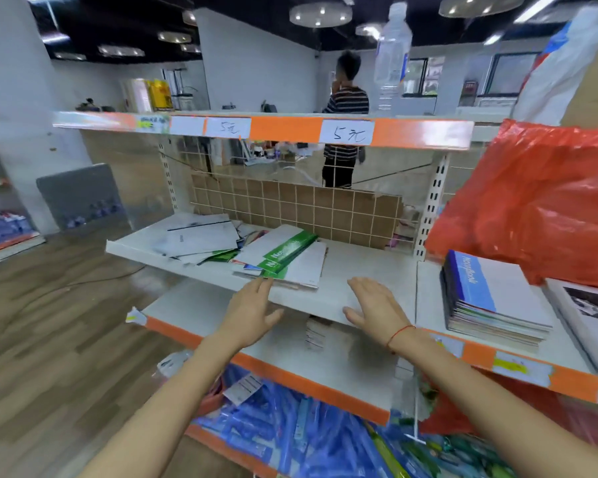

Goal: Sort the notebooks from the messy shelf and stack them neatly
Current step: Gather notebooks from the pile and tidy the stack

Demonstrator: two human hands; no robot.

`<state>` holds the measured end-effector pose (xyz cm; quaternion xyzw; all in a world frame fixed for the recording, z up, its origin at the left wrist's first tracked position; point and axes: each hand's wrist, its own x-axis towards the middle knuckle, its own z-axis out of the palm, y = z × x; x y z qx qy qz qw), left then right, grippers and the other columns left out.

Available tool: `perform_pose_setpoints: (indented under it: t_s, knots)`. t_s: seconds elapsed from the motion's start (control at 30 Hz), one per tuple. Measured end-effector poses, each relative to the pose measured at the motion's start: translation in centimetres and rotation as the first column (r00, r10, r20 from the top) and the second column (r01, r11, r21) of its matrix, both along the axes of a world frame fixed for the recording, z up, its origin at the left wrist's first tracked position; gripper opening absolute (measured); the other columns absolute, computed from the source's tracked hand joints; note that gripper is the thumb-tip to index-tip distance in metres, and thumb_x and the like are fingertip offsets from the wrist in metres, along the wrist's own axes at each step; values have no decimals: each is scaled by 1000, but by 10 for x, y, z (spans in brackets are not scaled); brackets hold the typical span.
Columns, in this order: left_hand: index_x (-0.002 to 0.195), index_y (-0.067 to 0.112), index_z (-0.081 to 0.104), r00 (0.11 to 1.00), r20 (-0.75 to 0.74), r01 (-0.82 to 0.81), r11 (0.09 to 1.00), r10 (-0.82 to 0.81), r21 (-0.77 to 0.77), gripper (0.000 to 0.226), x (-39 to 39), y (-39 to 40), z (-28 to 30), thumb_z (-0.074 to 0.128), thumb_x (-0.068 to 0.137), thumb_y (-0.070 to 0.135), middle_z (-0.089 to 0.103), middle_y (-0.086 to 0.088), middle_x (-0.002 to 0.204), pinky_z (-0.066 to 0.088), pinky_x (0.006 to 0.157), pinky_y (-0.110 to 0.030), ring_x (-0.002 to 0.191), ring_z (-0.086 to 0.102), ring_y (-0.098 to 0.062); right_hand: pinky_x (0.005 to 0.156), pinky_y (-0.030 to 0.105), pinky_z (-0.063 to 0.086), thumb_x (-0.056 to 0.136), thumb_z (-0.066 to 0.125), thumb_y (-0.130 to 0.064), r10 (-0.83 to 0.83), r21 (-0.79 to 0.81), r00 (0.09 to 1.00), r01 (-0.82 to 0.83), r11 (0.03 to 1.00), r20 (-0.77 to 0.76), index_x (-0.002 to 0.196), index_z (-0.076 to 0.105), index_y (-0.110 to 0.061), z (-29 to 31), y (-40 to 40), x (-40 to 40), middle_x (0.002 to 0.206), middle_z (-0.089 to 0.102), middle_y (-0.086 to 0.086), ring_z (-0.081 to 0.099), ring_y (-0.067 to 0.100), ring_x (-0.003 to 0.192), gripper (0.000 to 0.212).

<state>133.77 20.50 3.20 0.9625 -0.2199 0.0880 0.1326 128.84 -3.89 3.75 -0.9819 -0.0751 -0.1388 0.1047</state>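
A loose pile of notebooks lies on the middle white shelf (359, 267). On top is a white notebook with a green band (283, 251); more white notebooks (201, 236) are scattered to its left. A neat stack with a blue-banded notebook (494, 294) on top sits on the neighbouring shelf to the right. My left hand (252, 310) is open, fingertips close to the front corner of the green-banded notebook. My right hand (373, 305) is open, palm down over the shelf's front edge, holding nothing.
A red plastic bag (539, 201) bulges at the right above the neat stack. A water bottle (392, 56) stands on the top shelf. Blue packaged items (290, 432) fill the bottom shelf. A person (346, 115) stands behind the shelving. A wire grid backs the shelf.
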Motion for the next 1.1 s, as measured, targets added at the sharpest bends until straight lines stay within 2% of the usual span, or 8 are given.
perform_pose_setpoints:
  t_s: [0.13, 0.23, 0.43, 0.7, 0.83, 0.9, 1.0, 1.1]
  knots:
    - [151, 13, 8, 995, -85, -49, 999, 50, 7, 73, 18, 77, -16, 47, 96, 40, 5, -10, 158, 16, 115, -37, 146, 8, -24, 109, 32, 23, 92, 52, -32, 35, -31, 999, -36, 999, -24, 137, 40, -6, -13, 72, 32, 143, 41, 13, 35, 26, 133, 53]
    - [151, 13, 7, 996, -69, -59, 998, 62, 36, 75, 37, 116, -23, 48, 95, 43, 4, -12, 158, 11, 118, -38, 146, 5, -26, 108, 34, 26, 92, 53, -33, 42, -72, 999, -45, 996, -34, 135, 43, -6, -18, 108, 50, 141, 42, 13, 36, 28, 131, 51]
    - [151, 14, 8, 997, -38, -70, 997, 71, 21, 75, 79, 139, -27, 48, 95, 41, 2, -10, 159, 12, 118, -43, 146, 2, -27, 104, 39, 36, 85, 62, -30, 9, -100, 1000, -11, 995, -16, 130, 49, -3, -20, 126, 89, 132, 50, 19, 46, 34, 122, 54]
    - [151, 15, 12, 994, 17, -111, 993, 110, 48, 71, 147, 146, -23, 45, 95, 44, 8, -10, 158, 11, 118, -44, 145, 5, -29, 112, 35, 24, 92, 48, -46, -63, -160, 996, 53, 986, -56, 141, 31, -4, -5, 123, 160, 147, 32, 15, 30, 28, 135, 67]
    - [151, 15, 9, 989, 16, -149, 987, 149, 64, 70, 182, 152, -13, 43, 96, 43, 6, -9, 158, 8, 118, -42, 146, 2, -28, 118, 40, 11, 93, 41, -54, -114, -208, 979, 78, 975, -171, 149, 10, -7, -4, 122, 194, 157, 10, 13, 9, 27, 144, 80]
    - [151, 15, 10, 986, 5, -164, 985, 164, 55, 70, 197, 154, -13, 44, 96, 43, 7, -8, 158, 8, 118, -42, 146, 3, -27, 118, 41, 8, 92, 39, -58, -134, -207, 966, 88, 974, -222, 150, 3, -8, -5, 121, 208, 157, 4, 13, 4, 26, 145, 84]
    - [151, 14, 11, 986, -15, -165, 984, 166, 73, 71, 218, 157, -20, 45, 95, 44, 8, -9, 158, 11, 118, -44, 146, 4, -28, 117, 41, 9, 91, 40, -60, -153, -191, 943, 99, 977, -296, 150, 1, -8, -12, 118, 220, 157, 5, 14, 5, 26, 145, 88]
    - [151, 14, 11, 985, -33, -168, 981, 172, 100, 72, 240, 160, -23, 44, 95, 46, 9, -10, 158, 12, 117, -43, 146, 5, -27, 115, 40, 16, 91, 38, -60, -169, -198, 935, 110, 974, -311, 150, 6, -8, -22, 121, 227, 154, 19, 13, 19, 26, 141, 85]
